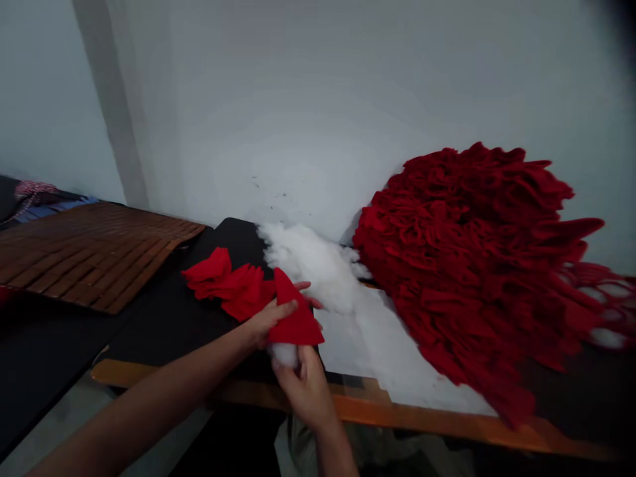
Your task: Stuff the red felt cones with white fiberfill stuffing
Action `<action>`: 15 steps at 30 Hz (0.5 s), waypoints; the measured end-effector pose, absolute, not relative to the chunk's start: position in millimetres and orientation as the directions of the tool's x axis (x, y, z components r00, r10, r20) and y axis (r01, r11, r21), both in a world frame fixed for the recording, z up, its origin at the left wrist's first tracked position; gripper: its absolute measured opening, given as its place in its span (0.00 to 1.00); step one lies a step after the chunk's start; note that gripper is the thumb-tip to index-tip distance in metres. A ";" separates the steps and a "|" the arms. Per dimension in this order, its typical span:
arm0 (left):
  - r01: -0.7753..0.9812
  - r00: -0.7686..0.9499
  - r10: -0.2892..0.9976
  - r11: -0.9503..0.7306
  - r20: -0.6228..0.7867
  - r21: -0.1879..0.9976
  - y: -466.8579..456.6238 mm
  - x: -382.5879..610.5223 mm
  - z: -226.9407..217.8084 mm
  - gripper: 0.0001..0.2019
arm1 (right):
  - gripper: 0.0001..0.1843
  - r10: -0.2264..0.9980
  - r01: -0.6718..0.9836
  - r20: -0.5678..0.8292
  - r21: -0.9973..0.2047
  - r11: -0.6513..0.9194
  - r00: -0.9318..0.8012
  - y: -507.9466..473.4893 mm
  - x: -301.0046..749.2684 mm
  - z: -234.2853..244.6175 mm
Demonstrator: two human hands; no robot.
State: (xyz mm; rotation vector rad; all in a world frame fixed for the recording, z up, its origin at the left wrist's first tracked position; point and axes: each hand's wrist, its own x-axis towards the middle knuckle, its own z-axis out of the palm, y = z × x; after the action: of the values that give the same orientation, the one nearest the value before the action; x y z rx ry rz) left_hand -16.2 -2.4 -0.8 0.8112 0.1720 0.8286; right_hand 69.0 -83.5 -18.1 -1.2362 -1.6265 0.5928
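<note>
My left hand grips a small red felt piece shaped like a cone, fingers wrapped round its upper edge. My right hand is just below it, pinching a tuft of white stuffing at the cone's open bottom. Behind the cone lies a small heap of similar red felt pieces on the black table top. A mound of loose white stuffing sits beside them.
A big pile of red felt pieces leans on the white wall at the right. White sheet under it. A brown slatted mat lies at the left. The table's wooden edge runs along the front.
</note>
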 end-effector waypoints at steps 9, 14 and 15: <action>-0.598 0.613 0.785 0.382 0.095 0.704 -2.9 -9.1 -3.7 0.26 | 0.28 0.788 0.677 0.610 -0.547 0.492 -0.079 -69.6 86.7 -24.4; -0.682 0.513 0.845 0.294 0.151 0.670 -3.1 -8.7 6.2 0.26 | 0.30 0.728 0.712 0.650 -0.403 0.575 -0.219 -67.6 84.1 -31.6; -0.670 0.539 0.826 0.304 0.163 0.678 -4.4 -9.0 6.0 0.28 | 0.31 0.713 0.718 0.660 -0.374 0.587 -0.239 -67.4 83.4 -29.9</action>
State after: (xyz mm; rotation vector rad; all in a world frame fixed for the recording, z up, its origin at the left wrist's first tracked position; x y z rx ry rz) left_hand -9.0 -4.4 6.0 0.7723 0.2328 1.0029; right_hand 83.4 -67.4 -29.9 -1.1409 -1.9750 -0.0084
